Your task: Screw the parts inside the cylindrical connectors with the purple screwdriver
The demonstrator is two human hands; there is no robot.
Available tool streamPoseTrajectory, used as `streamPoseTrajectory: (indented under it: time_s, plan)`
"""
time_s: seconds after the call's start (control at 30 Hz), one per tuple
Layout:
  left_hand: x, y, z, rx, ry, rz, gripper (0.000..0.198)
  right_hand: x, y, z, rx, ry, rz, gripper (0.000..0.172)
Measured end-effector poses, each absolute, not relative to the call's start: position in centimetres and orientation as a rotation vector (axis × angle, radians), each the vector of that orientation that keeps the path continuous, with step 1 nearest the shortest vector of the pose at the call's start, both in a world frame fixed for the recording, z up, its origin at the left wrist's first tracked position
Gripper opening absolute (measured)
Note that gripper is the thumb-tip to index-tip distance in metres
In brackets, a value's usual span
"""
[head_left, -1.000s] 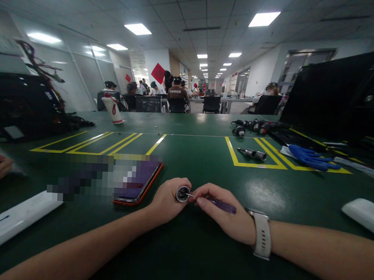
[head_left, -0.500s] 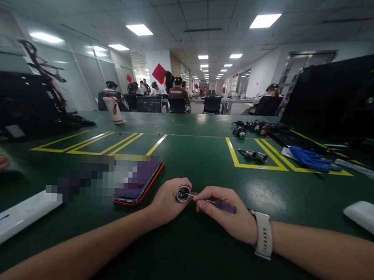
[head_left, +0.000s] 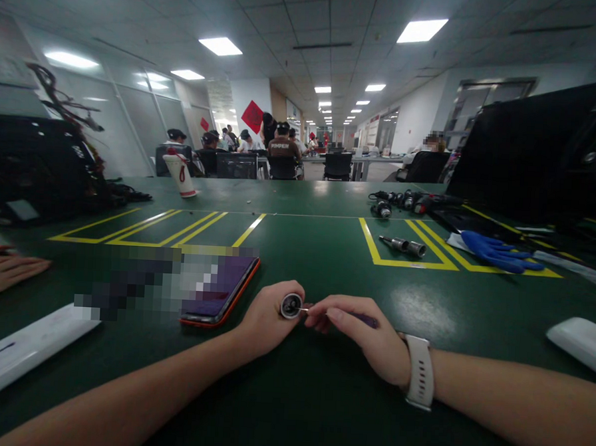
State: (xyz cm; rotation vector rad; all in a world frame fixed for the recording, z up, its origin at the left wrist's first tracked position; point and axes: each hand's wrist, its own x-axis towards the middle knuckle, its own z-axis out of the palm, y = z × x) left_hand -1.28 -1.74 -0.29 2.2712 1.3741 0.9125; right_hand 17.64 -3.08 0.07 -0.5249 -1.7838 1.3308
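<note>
My left hand is closed around a round metal cylinder, whose open end faces me. Dark parts show inside its rim; the rest is hidden in my fist. In my right hand is a small screwdriver with a purple translucent handle. Its thin shaft points left and reaches the rim of the cylinder; whether the tip touches anything inside I cannot tell. Left of my left hand lies a phone in an orange case, partly blurred out.
Metal cylindrical parts lie within yellow tape at right, near blue gloves. Cables and tools lie behind. A paper cup stands far left. White long objects flank me. Another person's hand rests at the left edge.
My right fingers have shifted along the screwdriver, covering more of its handle. The other person's hand at left has come further into view and lies flatter.
</note>
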Motion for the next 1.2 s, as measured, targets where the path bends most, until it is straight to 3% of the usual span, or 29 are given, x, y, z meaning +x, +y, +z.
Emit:
streamPoseTrajectory:
  time_s: [0.6,1.2]
  plan:
    - [-1.35,-1.71,-0.56,2.290,1.347,0.924,0.008,17.55,-3.04,0.08,-0.546,-1.716,1.415,0.015]
    - [-1.13,-1.80,-0.07,2.265,1.385,0.955,0.010,17.52,-2.82,-0.18,-0.554,-1.702,1.403,0.018]
